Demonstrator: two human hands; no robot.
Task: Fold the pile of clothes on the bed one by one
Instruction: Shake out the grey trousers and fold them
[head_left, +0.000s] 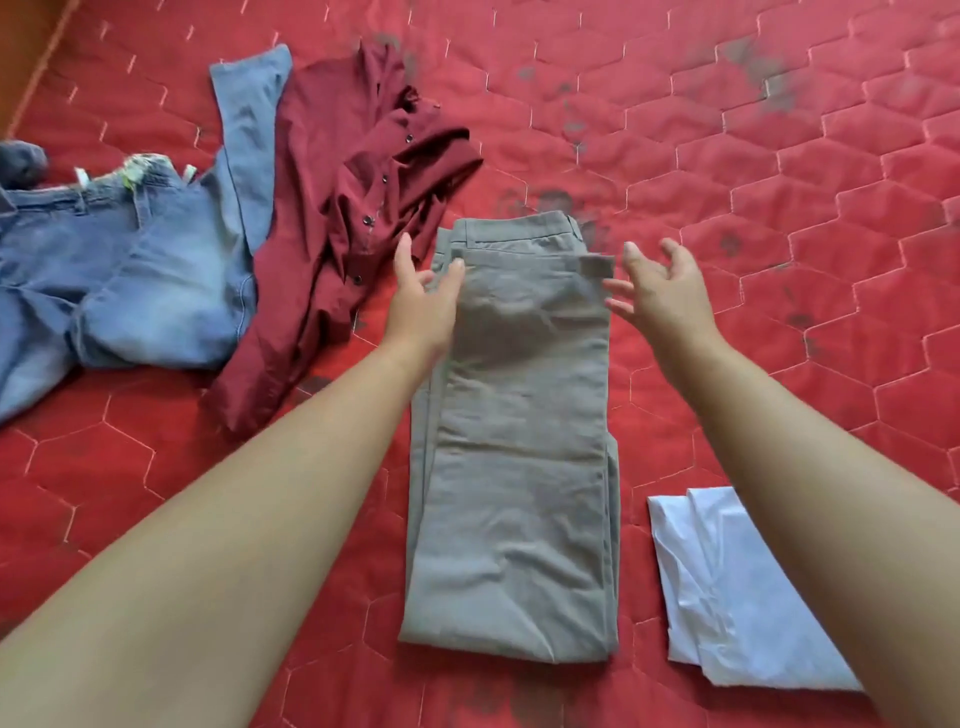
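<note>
Where two hands (423, 306) (662, 293) spread: one trousers (519, 441) (folded), one shirt (332, 171).

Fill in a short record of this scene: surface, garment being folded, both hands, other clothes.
surface: red quilted mattress
being folded: grey trousers, doubled lengthwise, waistband farthest away
hands: left hand open at the trousers' left edge; right hand open, fingers spread, by the right edge
unfolded: blue jeans far left, maroon shirt beside them
set aside: white garment, near right

Red quilted bed (727, 156), grey trousers (514, 467) centre, maroon shirt (332, 208), blue jeans (130, 270) left, white cloth (727, 597) right
</note>
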